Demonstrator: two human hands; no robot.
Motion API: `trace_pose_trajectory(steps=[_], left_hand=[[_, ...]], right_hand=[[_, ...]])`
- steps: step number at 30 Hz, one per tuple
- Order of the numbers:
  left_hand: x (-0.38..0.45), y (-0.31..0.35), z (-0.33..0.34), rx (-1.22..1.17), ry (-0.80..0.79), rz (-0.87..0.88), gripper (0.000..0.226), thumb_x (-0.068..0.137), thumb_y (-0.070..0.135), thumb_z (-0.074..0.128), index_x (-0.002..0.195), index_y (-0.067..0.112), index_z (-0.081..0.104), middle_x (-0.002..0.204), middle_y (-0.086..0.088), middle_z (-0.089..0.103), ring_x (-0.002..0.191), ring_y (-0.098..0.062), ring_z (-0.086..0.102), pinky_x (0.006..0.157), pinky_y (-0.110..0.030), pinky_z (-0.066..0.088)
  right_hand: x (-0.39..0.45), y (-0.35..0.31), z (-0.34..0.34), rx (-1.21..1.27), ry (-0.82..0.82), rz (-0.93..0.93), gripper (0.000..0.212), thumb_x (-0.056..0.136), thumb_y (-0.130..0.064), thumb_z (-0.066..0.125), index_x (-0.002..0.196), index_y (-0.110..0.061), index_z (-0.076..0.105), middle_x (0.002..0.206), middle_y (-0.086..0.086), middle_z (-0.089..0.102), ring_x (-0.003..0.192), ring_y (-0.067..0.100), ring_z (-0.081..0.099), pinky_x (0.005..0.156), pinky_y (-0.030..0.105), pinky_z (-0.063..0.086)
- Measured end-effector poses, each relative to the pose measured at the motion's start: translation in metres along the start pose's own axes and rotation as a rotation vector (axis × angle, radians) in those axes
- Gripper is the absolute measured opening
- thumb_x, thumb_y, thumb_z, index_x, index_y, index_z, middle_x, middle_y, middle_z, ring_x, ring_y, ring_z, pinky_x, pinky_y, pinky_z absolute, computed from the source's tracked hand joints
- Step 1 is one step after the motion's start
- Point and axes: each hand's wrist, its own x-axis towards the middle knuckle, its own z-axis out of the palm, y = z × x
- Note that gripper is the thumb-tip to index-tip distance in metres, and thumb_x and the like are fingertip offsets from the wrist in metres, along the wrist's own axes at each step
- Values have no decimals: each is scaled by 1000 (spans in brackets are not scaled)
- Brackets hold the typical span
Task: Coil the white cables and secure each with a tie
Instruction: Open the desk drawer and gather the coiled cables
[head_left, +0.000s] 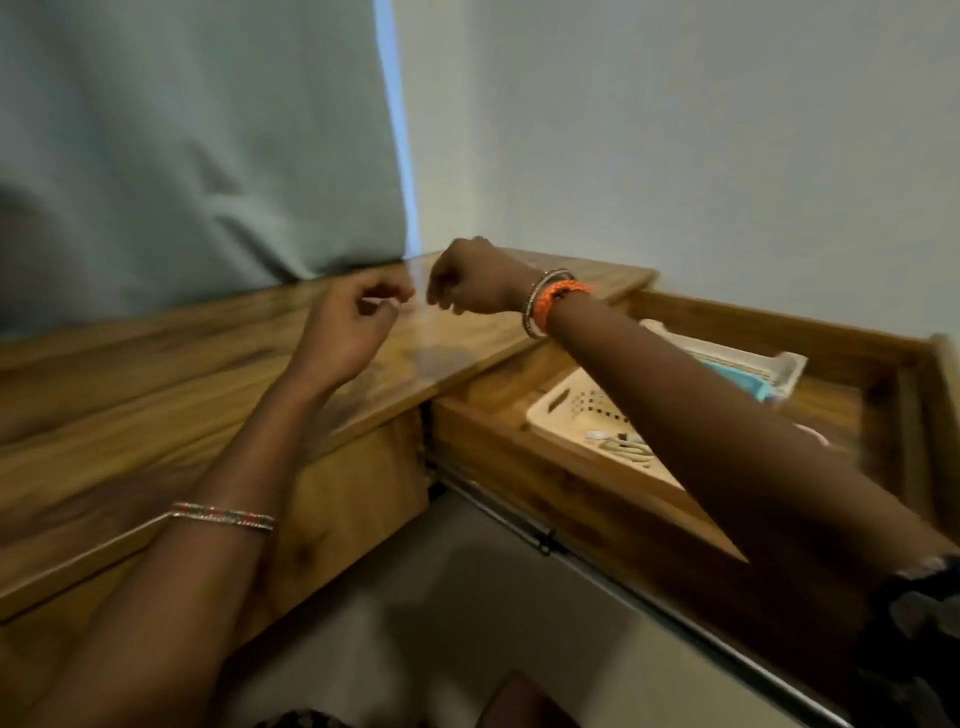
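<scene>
Over on the left we have the pale grey-green curtain (197, 145) hanging down to the back edge of the glossy brown wooden tabletop (156, 374). Moving in, our left hand (348, 322) is raised above that tabletop, palm turned up, fingers curled, and thumb and forefinger look pinched on a thin pale strip (382, 301), most likely a tie, though it is blurred and we cannot be sure. Just beside it, our right hand (467, 280) hangs knuckles-up with fingers curled down towards the same spot; whether it grips the other end of the strip we cannot tell. An orange braided bracelet (563, 299) sits on that wrist.

Further right, the open wooden drawer (545, 467) sticks out below the tabletop, and in it a cream perforated plastic basket (571, 405). In the basket, partly hidden under our right forearm, lies what seems to be a coiled pale cable (626, 449) with a small white plug (597, 433) beside it. A light blue item (748, 379) sits at the basket's far end.

So here is the relation that counts: both hands are up over the tabletop, while the cable lies down and to the right of them, in the drawer. We judge the right hand the nearer one; its forearm already crosses above the basket, so a reach down and back would fetch the cable to the tie.
</scene>
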Motion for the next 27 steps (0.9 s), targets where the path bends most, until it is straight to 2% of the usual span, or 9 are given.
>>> trace_pose_trajectory(steps=[5,7,9,13,16,20,22,25,27], left_hand=[[-67,-29,-130,179,203,-201,25,87,-6,47,92,13,62,90,-4,63,71,-2,54,63,-17,41],[-101,-37,-196,312,318,-265,20,85,-5,51,94,5,65,94,-14,67,80,-16,61,70,-21,44],[-142,-45,-260,539,515,-340,18,83,-1,54,98,0,64,98,-21,67,91,-31,62,75,-27,42],[-212,-51,-357,948,794,-572,39,79,4,53,118,2,50,116,-24,56,110,-41,51,88,-44,44],[-236,-69,-409,1022,702,-890,54,86,17,59,132,4,35,132,-25,40,122,-44,37,96,-50,38],[-259,-116,-468,1160,404,-944,72,83,20,62,145,15,25,144,-18,31,131,-41,28,104,-48,33],[-264,-139,-486,1183,271,-944,58,85,16,55,139,15,33,140,-15,39,127,-39,37,102,-46,37],[-261,-156,-493,1272,269,-947,32,87,16,52,118,7,52,121,-20,48,105,-42,52,93,-44,43],[-251,-158,-488,1299,267,-903,26,88,18,55,111,7,60,116,-21,49,101,-42,52,90,-41,42]], right_hand=[[38,-139,78,216,-119,-246,22,78,2,56,90,-5,72,81,5,68,77,17,64,73,26,53],[51,-206,118,259,-180,-362,22,80,-1,58,94,-8,73,89,7,71,86,20,65,79,29,52],[57,-273,156,305,-252,-456,27,82,-3,59,106,-10,69,103,11,70,97,24,64,90,35,50],[53,-389,203,417,-354,-546,63,85,-11,62,142,-14,35,129,15,54,112,25,56,85,25,42],[48,-457,235,498,-430,-562,77,84,-18,64,149,-16,22,141,16,44,121,28,51,90,28,43],[38,-517,263,554,-425,-559,67,80,-23,65,139,-11,36,139,15,45,123,32,48,98,36,44],[48,-527,268,594,-421,-501,65,79,-20,66,136,-7,39,136,16,47,120,32,49,95,37,46],[62,-521,272,633,-444,-441,76,76,-15,66,143,-7,32,136,16,48,119,31,50,93,36,48],[72,-512,273,731,-445,-407,69,83,-18,62,143,-5,31,136,17,48,120,30,49,94,36,45]])
